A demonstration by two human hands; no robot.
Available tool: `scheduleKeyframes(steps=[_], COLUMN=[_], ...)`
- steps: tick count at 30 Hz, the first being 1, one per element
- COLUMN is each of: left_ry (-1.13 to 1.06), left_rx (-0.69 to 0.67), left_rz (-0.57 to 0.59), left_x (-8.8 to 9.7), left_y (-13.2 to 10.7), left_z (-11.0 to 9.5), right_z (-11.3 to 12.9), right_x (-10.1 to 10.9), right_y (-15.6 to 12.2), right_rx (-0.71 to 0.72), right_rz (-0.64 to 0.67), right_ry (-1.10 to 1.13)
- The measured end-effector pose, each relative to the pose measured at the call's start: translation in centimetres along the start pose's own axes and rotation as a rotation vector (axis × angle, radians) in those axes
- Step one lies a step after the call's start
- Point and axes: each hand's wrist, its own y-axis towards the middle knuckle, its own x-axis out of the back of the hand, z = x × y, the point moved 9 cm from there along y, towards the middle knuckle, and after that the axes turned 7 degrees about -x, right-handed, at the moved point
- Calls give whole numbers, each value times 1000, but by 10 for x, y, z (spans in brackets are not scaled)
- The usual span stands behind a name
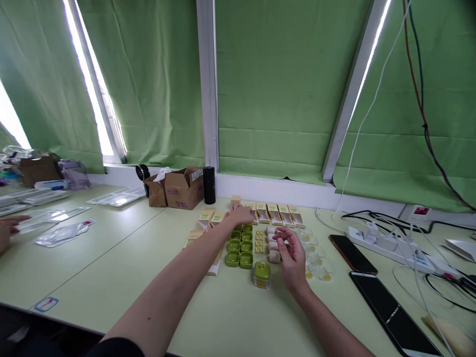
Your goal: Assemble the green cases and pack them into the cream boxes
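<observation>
reaching far across the pale green table with the left hand, palm down, fingers laid flat at the left end of the row of beige boxes by the far edge; impossible to tell whether closed on a box or only resting. nearer and to the right, holding the right hand with fingers curled, tips drawn together at the column of cream rolls; cannot tell whether clamped on one. between the two hands, green trays in two columns, small yellow blocks just right of them. just nearer, a jar with a green lid, upright, left of the right wrist. right of the rolls, clear cups with yellow bits. further right, two dark phones and a white power strip. far left, cardboard boxes, a black cylinder, and another person's hand at the left edge.
</observation>
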Motion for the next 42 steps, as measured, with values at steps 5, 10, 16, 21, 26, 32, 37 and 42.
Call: scheduleKeyframes(steps=[5,10,16,21,26,32,37,42], left_ry=[20,37,56,88,188,312,198,-57], left_rx=[12,0,-77,-198,-428,-594,-672,-614], left_rz=[8,-86,-297,-453,-665,-719,-735,-834], left_x=[-8,6,43,59,58,36,39,59], left_y=[8,-2,-47,-111,-182,-225,-243,-242], left_z=[-1,5,8,-13,-57,-91,-98,-82], right_z=[2,2,3,1,-7,-1,12,14], right_x=[0,-1,0,-2,-7,-20,-20,-15], right_y=[1,2,2,10,22,20,13,9], right_rx=[0,-12,-24,-69,-151,-244,-212,-106], right_rz=[1,6,2,9,55,148,141,121], right_ry=[-10,-5,11,-33,-21,120,213,222])
